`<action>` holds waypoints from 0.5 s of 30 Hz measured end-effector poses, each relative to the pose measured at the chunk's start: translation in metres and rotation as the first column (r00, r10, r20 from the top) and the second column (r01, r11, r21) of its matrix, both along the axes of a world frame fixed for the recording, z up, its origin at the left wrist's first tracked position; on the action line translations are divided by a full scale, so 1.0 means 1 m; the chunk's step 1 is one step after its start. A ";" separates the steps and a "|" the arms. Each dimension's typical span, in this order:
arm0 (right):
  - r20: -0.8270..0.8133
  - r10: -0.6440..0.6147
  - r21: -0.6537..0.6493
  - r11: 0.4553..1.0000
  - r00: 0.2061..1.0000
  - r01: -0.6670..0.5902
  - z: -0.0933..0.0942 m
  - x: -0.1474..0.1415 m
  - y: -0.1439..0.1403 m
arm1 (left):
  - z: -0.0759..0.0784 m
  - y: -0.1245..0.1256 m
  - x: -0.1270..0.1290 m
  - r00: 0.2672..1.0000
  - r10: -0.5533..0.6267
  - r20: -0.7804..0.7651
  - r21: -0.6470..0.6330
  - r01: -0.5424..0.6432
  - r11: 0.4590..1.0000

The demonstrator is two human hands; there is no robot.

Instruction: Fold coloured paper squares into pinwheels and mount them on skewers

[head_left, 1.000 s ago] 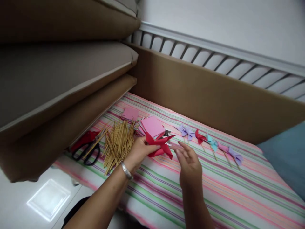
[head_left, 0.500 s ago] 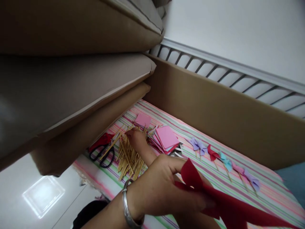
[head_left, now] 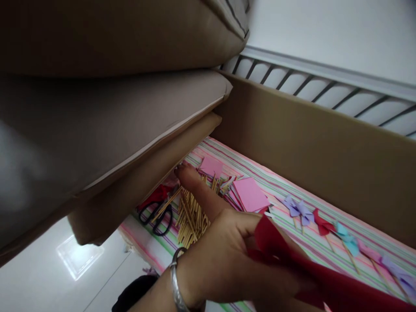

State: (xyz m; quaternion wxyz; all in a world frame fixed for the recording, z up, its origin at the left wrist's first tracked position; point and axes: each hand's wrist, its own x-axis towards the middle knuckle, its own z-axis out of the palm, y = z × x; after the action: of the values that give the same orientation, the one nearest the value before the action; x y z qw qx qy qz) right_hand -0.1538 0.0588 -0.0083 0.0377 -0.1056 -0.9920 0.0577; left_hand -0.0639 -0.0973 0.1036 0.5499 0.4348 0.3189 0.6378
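1. Red paper (head_left: 325, 281), folded, is pinched in the left hand (head_left: 227, 260) at the bottom centre of the frame, thumb on top, close to the camera; a metal bangle (head_left: 175, 281) circles that wrist.
2. The right hand (head_left: 190, 177) reaches past it to mid-frame, its fingers closed at the far end of the sticks (head_left: 191, 214); whether it has one gripped, I cannot tell.
3. The sticks lie in a loose heap on the striped cloth (head_left: 276, 190).
4. Left of the heap lie black scissors (head_left: 159, 219), touching a red scrap (head_left: 157, 195) beside the cushion edge.
5. Right of the heap sits a fanned stack of paper squares (head_left: 250, 195), pink on top; one more pink square (head_left: 211, 166) lies apart, further back.
6. Small pinwheels (head_left: 321, 225) on sticks, purple, red, blue and pink, run in a row toward the lower right.
7. Brown cushions (head_left: 97, 108) fill the upper left; a cardboard wall (head_left: 308, 143) crosses behind the cloth.
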 end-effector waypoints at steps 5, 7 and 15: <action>-0.138 -0.159 0.044 0.985 0.978 0.166 0.048 0.053 0.001 | -0.003 -0.001 -0.013 0.991 0.132 0.035 0.034 -0.134 0.990; -0.223 -0.286 -0.042 0.958 0.932 0.284 0.060 0.097 -0.001 | -0.005 0.000 -0.016 0.990 0.140 -0.028 0.031 -0.139 0.990; -0.280 -0.811 -0.953 0.301 0.514 -0.044 0.037 0.265 -0.032 | -0.035 0.034 0.013 0.979 0.036 -0.200 -0.123 -0.062 0.991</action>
State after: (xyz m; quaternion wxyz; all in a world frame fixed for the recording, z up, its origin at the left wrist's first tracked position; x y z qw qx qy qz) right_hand 0.1117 0.0268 0.0282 0.3925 -0.3430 -0.6151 0.5916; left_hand -0.0508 -0.0630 0.0688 0.5264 0.4518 0.4229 0.5830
